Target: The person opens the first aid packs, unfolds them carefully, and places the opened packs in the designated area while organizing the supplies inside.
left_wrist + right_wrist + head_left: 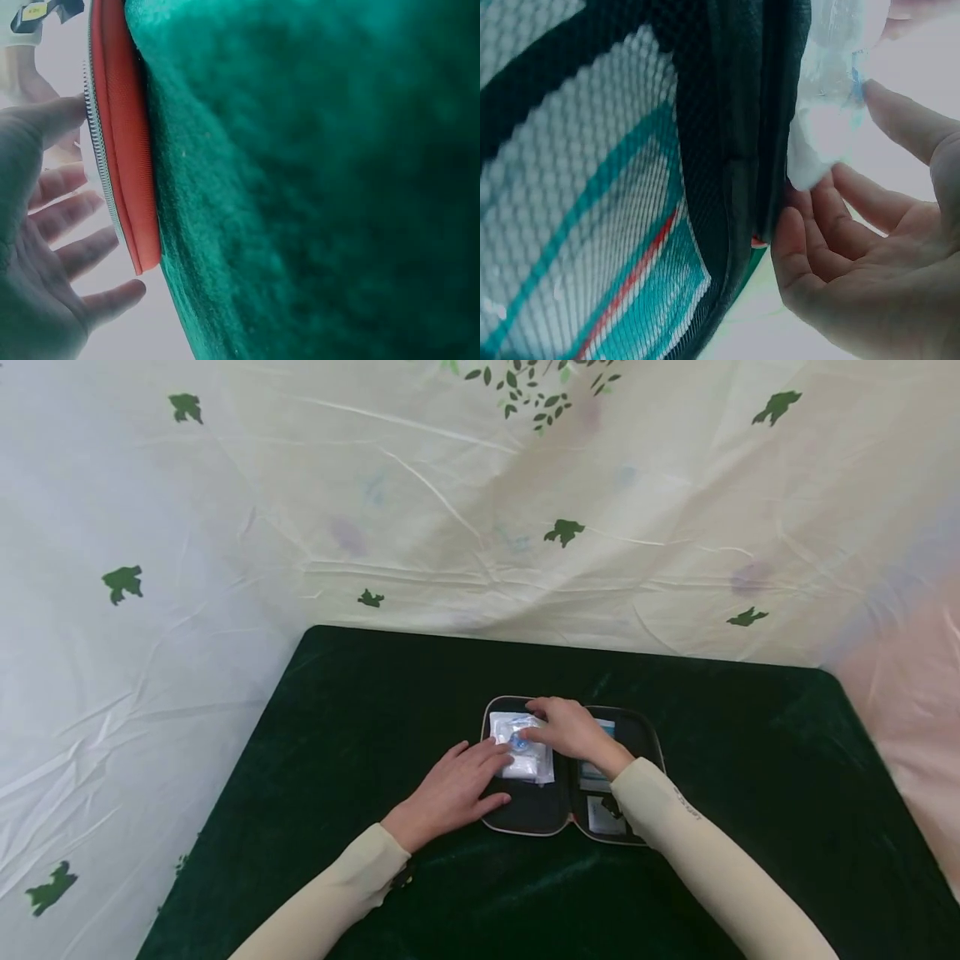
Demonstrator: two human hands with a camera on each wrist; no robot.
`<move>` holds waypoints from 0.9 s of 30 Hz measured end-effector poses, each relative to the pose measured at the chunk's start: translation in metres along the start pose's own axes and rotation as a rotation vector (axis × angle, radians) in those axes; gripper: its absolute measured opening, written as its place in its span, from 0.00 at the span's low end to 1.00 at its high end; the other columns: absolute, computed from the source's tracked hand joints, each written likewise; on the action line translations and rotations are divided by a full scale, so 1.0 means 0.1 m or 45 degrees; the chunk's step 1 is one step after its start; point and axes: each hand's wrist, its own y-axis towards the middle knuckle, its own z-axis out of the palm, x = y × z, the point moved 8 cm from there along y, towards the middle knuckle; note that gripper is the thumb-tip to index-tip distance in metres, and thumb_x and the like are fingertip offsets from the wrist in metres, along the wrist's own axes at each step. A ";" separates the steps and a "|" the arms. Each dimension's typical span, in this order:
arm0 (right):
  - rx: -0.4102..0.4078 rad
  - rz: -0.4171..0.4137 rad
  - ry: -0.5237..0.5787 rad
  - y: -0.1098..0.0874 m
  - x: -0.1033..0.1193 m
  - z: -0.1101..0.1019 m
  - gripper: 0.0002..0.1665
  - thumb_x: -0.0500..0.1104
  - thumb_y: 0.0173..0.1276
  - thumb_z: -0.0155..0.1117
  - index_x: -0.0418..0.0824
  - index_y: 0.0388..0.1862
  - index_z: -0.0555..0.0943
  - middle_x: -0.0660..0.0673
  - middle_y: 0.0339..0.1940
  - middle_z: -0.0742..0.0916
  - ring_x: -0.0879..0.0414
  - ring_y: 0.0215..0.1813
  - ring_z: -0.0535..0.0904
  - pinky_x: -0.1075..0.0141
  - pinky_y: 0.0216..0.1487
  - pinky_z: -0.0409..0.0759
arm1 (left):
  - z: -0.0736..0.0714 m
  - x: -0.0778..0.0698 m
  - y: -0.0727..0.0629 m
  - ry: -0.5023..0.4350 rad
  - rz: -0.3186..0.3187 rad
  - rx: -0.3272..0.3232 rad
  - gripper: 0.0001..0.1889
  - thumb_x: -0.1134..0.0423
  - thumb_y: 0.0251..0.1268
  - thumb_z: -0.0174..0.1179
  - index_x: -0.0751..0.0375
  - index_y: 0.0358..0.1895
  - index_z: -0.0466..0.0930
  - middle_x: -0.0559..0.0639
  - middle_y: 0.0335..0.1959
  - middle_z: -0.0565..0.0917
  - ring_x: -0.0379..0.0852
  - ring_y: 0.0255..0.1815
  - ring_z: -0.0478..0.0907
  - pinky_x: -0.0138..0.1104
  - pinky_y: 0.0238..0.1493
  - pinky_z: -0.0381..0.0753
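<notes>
An unzipped case [528, 817] with a black inside lies spread on the table; its outside is red with a zipper edge [124, 142]. In its left half sit white packets in clear plastic [534, 768], one with a blue print. My left hand [461, 785] reaches over that half's left rim, fingers extended, fingertips at the packets; its wrist view shows the fingers spread beside the red shell. My right hand [573, 729] holds the clear plastic packet [825, 120] at its far side, thumb on its face and bent fingers at its edge.
The case's right half holds teal-and-white packs [630, 225] behind black mesh and a small white packet [600, 817] nearer me. A dark green velvety cloth [360, 718] covers the table. Pale curtains [450, 527] with green prints hang behind and at the sides.
</notes>
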 end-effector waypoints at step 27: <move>-0.204 0.216 0.448 -0.32 -0.73 -0.64 0.30 0.47 0.80 0.61 0.34 0.73 0.71 0.32 0.63 0.79 0.41 0.54 0.77 0.53 0.56 0.76 | 0.04 -0.04 0.11 0.060 0.032 0.019 0.36 0.35 0.74 0.57 0.53 0.76 0.69 0.52 0.77 0.70 0.52 0.80 0.60 0.59 0.77 0.58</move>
